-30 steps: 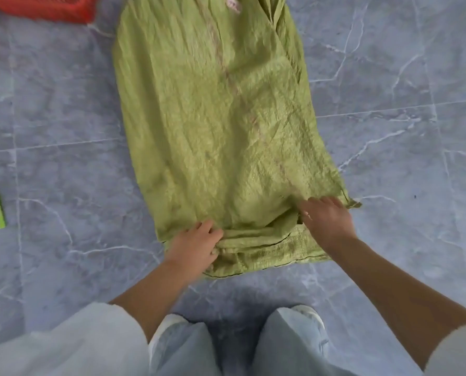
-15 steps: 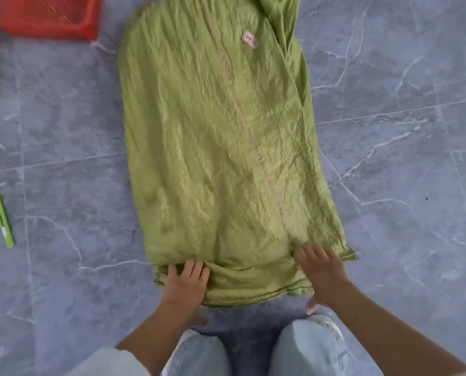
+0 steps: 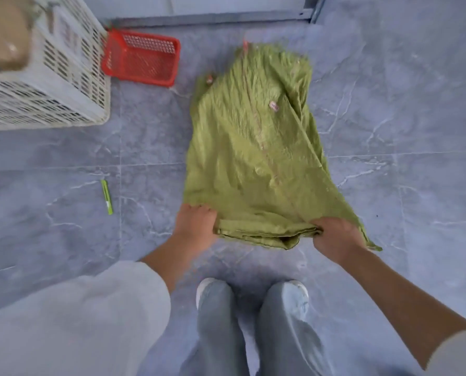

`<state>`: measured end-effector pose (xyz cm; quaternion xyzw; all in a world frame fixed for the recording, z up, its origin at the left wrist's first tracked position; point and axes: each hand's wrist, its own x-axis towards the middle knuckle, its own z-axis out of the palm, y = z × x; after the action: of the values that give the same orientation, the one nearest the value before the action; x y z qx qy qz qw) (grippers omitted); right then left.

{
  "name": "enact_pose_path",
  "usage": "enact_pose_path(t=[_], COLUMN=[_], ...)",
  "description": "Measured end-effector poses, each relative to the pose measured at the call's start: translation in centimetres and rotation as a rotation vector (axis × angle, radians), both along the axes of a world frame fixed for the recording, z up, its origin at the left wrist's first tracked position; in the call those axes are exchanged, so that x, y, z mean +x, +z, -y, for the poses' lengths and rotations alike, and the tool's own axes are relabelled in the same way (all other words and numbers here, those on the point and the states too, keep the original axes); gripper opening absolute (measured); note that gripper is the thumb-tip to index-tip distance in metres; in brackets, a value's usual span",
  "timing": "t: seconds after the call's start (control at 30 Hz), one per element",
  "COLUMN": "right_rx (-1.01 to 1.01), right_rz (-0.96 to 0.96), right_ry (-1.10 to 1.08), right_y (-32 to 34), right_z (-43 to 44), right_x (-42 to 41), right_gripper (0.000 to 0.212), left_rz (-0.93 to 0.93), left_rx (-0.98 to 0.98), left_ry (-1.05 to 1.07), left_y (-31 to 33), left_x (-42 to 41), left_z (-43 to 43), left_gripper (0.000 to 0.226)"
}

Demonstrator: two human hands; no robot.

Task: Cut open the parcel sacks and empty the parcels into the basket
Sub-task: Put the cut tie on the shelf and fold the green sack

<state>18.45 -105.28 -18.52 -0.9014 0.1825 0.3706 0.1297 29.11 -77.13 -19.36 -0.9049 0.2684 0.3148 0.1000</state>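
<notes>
The left hand and the right hand each grip the folded near edge of the flat green woven sack, which lies on the tiled floor. The white basket stands well apart, at far left.

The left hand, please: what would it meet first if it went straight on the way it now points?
The green sack: the left hand grips its folded near edge and points forward across it, so more of that sack probably comes first, though depth is unclear.

Head view, steeply downward over floor
</notes>
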Motion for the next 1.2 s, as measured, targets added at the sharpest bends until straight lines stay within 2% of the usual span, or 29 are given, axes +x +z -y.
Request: enact_pose_path(t=[0.1,0.2,0.3,0.37,0.43,0.5,0.6,0.7,0.77,0.83,0.9,0.93,0.97,1.0,1.03,1.07,1.1,1.17,1.2], right_rx=[-0.017,0.042,0.043,0.048,0.069,0.089,0.072,0.114,0.097,0.032,-0.021,-0.031,-0.023,-0.01,-0.017,-0.026,-0.014,0.046,0.074], right_rz=[0.142,0.252,0.359,0.452,0.607,0.772,0.844,0.65,0.58,0.746,1.112,1.235,1.222,1.073,0.826,0.655,0.624,0.713,0.731], right_ry=[-0.042,-0.015,-0.011,-0.062,-0.105,-0.138,-0.088,0.104,0.168,0.074,-0.082,-0.108,-0.081,-0.003,0.087,0.135,0.112,0.011,0.016], right_y=[12.0,24.8,36.9,44.0,50.4,56.2,62.0,65.4,67.5,69.5,70.6,70.6,70.3,69.7,68.7,67.7,66.8,66.3,66.1], right_z=[1.7,2.8,3.7,4.4,4.8,4.7,4.9,5.4,5.7,6.5,6.8,6.5,6.0,5.3,4.7,4.4,4.4,3.8,3.3], right_x=[4.4,8.1,9.3,10.0,11.1,12.3,13.7,15.9,17.4,18.9,19.7,19.9,20.1,20.3,20.3,20.4,20.7,21.3,21.4], right_gripper=[0.02,0.026,0.027,0.026,0.019,0.022,0.028,0.027,0.028,0.037,0.041,0.043,0.045,0.046,0.045,0.043,0.041,0.041,0.043], left_rz=[0.03,0.028,0.176,0.31,0.416,0.501,0.601,0.709,0.704,0.703,0.786,0.758,0.637,0.437,0.273,0.193,0.183,0.188,0.182], left_rx=[-0.088,-0.186,-0.298,-0.443,-0.585,-0.684,-0.691,-0.637,-0.733,-0.961,-1.271,-1.293,-1.18,-0.973,-0.797,-0.756,-0.838,-0.989,-0.999], left_ry=[0.106,0.317,0.318,0.308,0.344,0.354,0.297,0.273,0.299,0.376,0.441,0.416,0.35,0.282,0.245,0.282,0.37,0.489,0.488], left_y=[11.6,24.2,38.2,46.4,53.1,57.9,62.3,65.2,67.2,69.7,71.6,72.0,71.7,70.7,69.2,67.9,67.1,67.2,67.4], left_x=[4.2,8.1,10.8,11.5,11.0,10.4,9.9,10.1,10.6,11.9,13.5,14.3,14.9,15.0,14.9,15.0,15.5,16.8,17.5], left_z=[-0.2,-0.1,0.2,0.4,0.1,-0.4,-1.1,-1.1,-1.2,-1.6,-1.9,-2.4,-2.8,-3.2,-4.0,-5.0,-6.1,-7.6,-8.2], left_gripper=[0.026,0.022,0.026,0.028,0.034,0.034,0.023,0.023,0.021,0.016,0.014,0.016,0.019,0.023,0.026,0.027,0.022,0.006,0.013])
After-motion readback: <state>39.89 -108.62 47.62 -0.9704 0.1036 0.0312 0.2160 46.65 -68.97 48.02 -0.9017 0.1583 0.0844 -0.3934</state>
